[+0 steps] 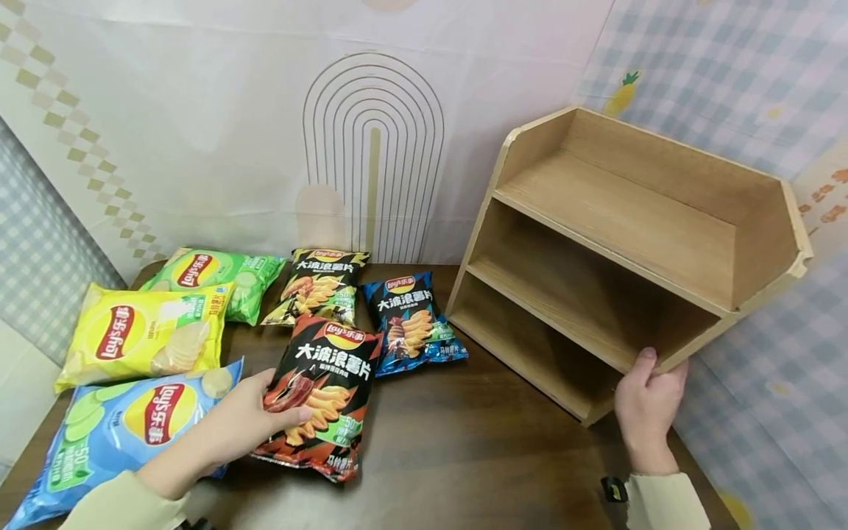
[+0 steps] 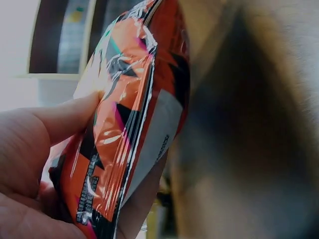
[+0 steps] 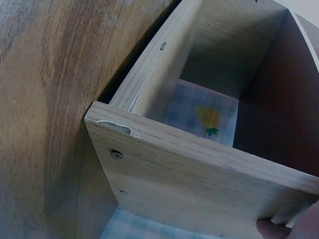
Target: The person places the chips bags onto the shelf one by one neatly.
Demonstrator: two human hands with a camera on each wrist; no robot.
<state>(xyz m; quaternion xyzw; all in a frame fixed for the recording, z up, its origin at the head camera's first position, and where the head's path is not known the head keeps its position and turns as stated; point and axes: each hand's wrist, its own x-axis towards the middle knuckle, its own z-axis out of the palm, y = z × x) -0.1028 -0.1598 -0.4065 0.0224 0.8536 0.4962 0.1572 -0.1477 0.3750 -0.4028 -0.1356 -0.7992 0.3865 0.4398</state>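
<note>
A red-and-black Lay's crisp bag is gripped by the left hand near the middle of the desk; the thumb is laid on the front of the bag, and the fingers are placed behind it; whether the desk is touched by the bag cannot be told. On the right, a wooden shelf unit with three tiers is held by the right hand; its right side panel is grasped at the front edge, with the thumb at the front; whether its base is fully rested on the desk cannot be told.

Five other Lay's bags are laid on the desk; a blue-and-black bag is seen between the held bag and the shelf unit; a yellow-and-black bag is placed on the far side; on the left, a green bag, a yellow bag and a light blue bag are arranged from far to near, the last one being partly covered by the left arm.
</note>
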